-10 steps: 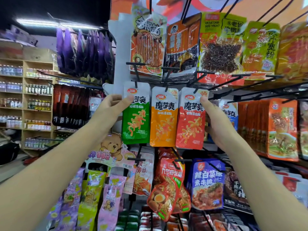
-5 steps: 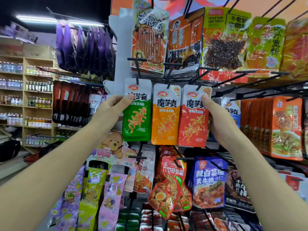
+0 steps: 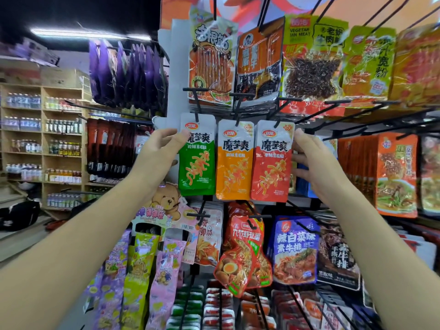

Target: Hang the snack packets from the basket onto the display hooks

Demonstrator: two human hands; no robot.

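To your far left stand wooden shelves (image 3: 42, 129) lined with bottles, well apart from the white display rack (image 3: 170, 79) right in front of you. A fan of purple packets (image 3: 126, 75) hangs off the rack's left side above your left forearm, and across the top runs a row of big packets, among them one marked vegetarian meat (image 3: 312, 63), whose lower edges come down to just above the black hooks (image 3: 193, 98) of the row you reach into. To your right a thick stack of orange packs (image 3: 395, 175) hangs beside your right wrist, with several bare hook rods jutting forward above it. Below your arms hang a bear card (image 3: 166, 201) and a blue packet (image 3: 295, 248), with more hooks poking out between them. The task's packets hang side by side on three neighbouring hooks at the middle of the rack: the green packet (image 3: 196, 163), the orange packet (image 3: 234, 163) and the red packet (image 3: 271, 167), edges touching. Your left hand (image 3: 158, 151) pinches the green packet at its upper left edge, one digit on the front and the others behind. Your right hand (image 3: 314, 160) has its thumb against the red packet's upper right edge and its fingers spread behind it; you cannot tell whether it actually clamps the packet
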